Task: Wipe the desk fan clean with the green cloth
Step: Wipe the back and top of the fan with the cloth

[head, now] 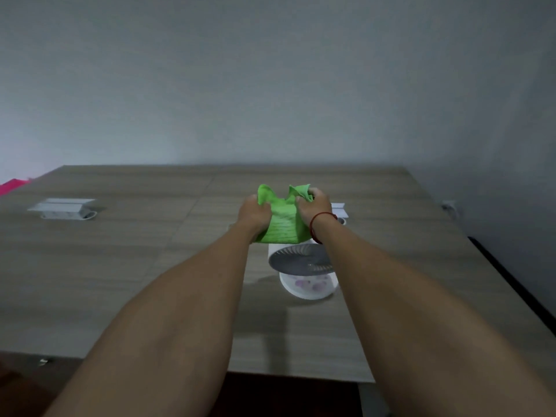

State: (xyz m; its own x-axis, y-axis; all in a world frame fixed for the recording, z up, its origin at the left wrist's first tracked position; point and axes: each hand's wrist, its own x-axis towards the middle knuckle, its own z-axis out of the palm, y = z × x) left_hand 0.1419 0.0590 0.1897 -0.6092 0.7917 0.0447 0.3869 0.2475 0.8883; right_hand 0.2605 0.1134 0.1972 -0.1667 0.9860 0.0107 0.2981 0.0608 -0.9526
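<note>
A small white desk fan (302,260) stands on the wooden desk (150,266), its grey grille facing up toward me and its round white base nearest me. The green cloth (282,219) is held up just beyond and above the fan's far side. My left hand (255,213) grips the cloth's left part and my right hand (314,207), with a red string at the wrist, grips its right part. The cloth hangs bunched between them and hides the fan's rear.
A white power socket box (64,207) sits on the desk at the far left. Another white box (340,209) shows behind my right hand. Something pink (12,186) lies off the desk's left edge. A grey wall rises behind the desk.
</note>
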